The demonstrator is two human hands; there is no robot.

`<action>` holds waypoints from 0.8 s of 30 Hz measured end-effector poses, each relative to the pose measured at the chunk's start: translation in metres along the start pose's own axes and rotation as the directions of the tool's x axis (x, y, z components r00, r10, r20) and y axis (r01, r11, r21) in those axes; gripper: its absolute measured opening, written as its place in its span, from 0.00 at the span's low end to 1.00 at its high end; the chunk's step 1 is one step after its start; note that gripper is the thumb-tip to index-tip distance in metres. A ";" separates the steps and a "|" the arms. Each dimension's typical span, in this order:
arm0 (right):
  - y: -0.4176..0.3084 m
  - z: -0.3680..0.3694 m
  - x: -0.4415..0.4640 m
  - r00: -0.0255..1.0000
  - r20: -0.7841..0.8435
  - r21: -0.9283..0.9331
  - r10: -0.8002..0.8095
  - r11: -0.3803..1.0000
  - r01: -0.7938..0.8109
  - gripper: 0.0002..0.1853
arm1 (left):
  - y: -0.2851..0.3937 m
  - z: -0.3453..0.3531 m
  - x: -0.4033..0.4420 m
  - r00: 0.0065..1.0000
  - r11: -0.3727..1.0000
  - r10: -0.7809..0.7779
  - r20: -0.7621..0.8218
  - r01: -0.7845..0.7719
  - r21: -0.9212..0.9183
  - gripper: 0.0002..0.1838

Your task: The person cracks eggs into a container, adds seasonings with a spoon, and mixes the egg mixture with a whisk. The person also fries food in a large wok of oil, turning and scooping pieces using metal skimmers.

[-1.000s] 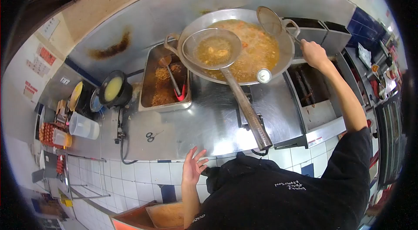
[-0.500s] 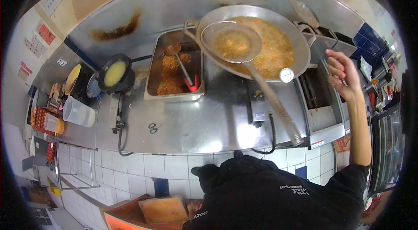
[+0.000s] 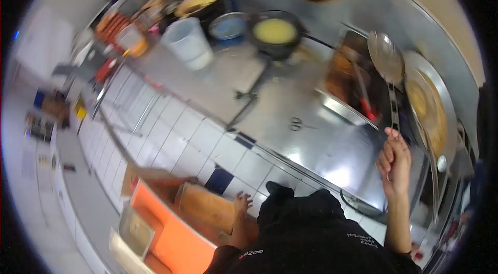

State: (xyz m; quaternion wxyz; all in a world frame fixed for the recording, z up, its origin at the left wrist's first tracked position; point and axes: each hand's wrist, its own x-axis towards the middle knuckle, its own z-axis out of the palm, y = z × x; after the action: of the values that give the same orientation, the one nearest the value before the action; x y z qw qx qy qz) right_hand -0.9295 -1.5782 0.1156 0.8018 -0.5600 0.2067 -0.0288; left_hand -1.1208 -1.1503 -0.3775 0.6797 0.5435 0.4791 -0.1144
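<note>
My right hand (image 3: 395, 162) is closed around the handle of a large metal skimmer (image 3: 386, 59), raised with its head upward over the counter. Behind it sits a wide wok (image 3: 450, 113) of yellowish oil, with a round wire strainer (image 3: 423, 100) resting across it. Left of the skimmer, a steel pan (image 3: 347, 107) holds brown crumbs and red-tipped tongs (image 3: 367, 105). Low by my body, my left hand (image 3: 243, 202) has its fingers apart and holds nothing. It is beside a brown-topped tray (image 3: 207, 206) in the orange box (image 3: 171, 227); contact cannot be made out.
Scissors (image 3: 296, 124) lie on the steel counter (image 3: 280, 142). Further left stand a black pot (image 3: 276, 48) of pale yellow liquid, a blue-tinted bowl (image 3: 228, 27) and a translucent bucket (image 3: 188, 43). Egg trays (image 3: 111, 30) sit at the far end. White floor tiles (image 3: 181, 139) run below.
The view has swung left and down. My right hand has taken hold of the skimmer that leaned behind the wok and lifted it away. My left hand has come into view by the orange box.
</note>
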 end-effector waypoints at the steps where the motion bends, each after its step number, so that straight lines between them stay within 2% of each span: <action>1: 0.026 0.018 0.020 1.000 0.003 0.035 0.008 0.999 -0.008 0.09 | 0.036 0.000 -0.009 1.000 1.000 0.023 -0.021 -0.023 -0.010 0.26; 2: 0.046 0.033 0.043 0.999 -0.034 0.036 0.014 0.999 -0.013 0.06 | 0.062 -0.008 -0.020 0.997 0.998 0.035 -0.068 -0.038 -0.052 0.26; 3: 0.063 0.046 0.066 0.999 0.024 0.038 0.027 0.999 -0.028 0.06 | 0.088 -0.015 -0.029 0.995 0.994 0.091 -0.036 -0.093 -0.064 0.25; 4: 0.079 0.057 0.089 0.995 -0.072 0.101 0.070 0.993 -0.063 0.05 | 0.107 -0.025 -0.037 0.989 0.987 0.147 0.000 -0.147 -0.069 0.25; 5: 0.098 0.063 0.114 0.978 -0.169 0.164 0.121 0.982 -0.093 0.05 | 0.123 -0.037 -0.043 0.986 0.982 0.160 -0.040 -0.163 -0.090 0.25; 7: 0.144 0.036 0.180 0.985 0.107 0.317 0.139 0.934 -0.166 0.06 | 0.148 -0.061 -0.053 0.977 0.977 0.210 0.037 -0.208 -0.050 0.23; 8: 0.167 0.010 0.219 0.949 0.282 0.343 0.141 0.909 -0.237 0.21 | 0.164 -0.071 -0.054 0.983 0.983 0.180 0.034 -0.178 -0.053 0.22; 9: 0.172 0.047 0.207 0.942 0.300 0.338 0.148 0.907 -0.250 0.21 | 0.171 -0.080 -0.047 0.983 0.981 0.182 0.015 -0.181 -0.063 0.22; 11: 0.170 0.141 0.152 0.990 0.042 0.336 0.132 0.932 -0.139 0.39 | 0.190 -0.101 -0.029 0.987 0.981 0.157 -0.021 -0.159 -0.111 0.24; 12: 0.206 0.140 0.159 0.957 0.148 0.391 0.251 0.874 -0.290 0.51 | 0.214 -0.108 -0.027 0.990 0.986 0.136 -0.034 -0.138 -0.088 0.24; 13: 0.220 0.165 0.143 0.955 0.144 0.396 0.259 0.870 -0.295 0.51 | 0.232 -0.122 -0.012 0.991 0.988 0.132 -0.038 -0.135 -0.079 0.24; 15: 0.245 0.235 0.105 0.903 0.029 0.267 0.429 0.867 -0.420 0.35 | 0.270 -0.150 0.018 0.984 0.982 0.176 0.024 -0.174 -0.074 0.25; 16: 0.262 0.258 0.110 0.903 0.036 0.267 0.428 0.867 -0.422 0.35 | 0.292 -0.165 0.031 0.982 0.980 0.186 0.010 -0.185 -0.072 0.24; 18: 0.300 0.312 0.126 0.887 0.214 -0.016 0.409 0.909 -0.416 0.19 | 0.319 -0.205 0.069 0.973 0.968 0.228 -0.027 -0.230 -0.099 0.24; 19: 0.313 0.345 0.134 0.883 0.222 -0.018 0.412 0.908 -0.419 0.19 | 0.331 -0.231 0.084 0.963 0.957 0.263 -0.062 -0.269 -0.113 0.24; 20: 0.319 0.390 0.148 0.869 0.245 -0.053 0.430 0.901 -0.431 0.16 | 0.338 -0.253 0.101 0.960 0.960 0.234 -0.154 -0.253 -0.121 0.23; 22: 0.345 0.454 0.178 0.805 0.319 -0.099 0.501 0.862 -0.497 0.13 | 0.306 -0.316 0.154 0.905 0.937 0.348 -0.247 -0.341 0.069 0.23; 24: 0.358 0.529 0.191 0.795 0.335 -0.133 0.505 0.861 -0.490 0.12 | 0.311 -0.354 0.160 0.888 0.939 0.287 -0.358 -0.187 0.289 0.24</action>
State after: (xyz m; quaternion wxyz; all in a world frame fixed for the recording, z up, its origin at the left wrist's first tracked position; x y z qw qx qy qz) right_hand -0.6293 -1.0293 -0.1153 0.7938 -0.4972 0.1971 0.2896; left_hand -1.0147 -0.6729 -0.2880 0.5049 0.6903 0.5177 0.0233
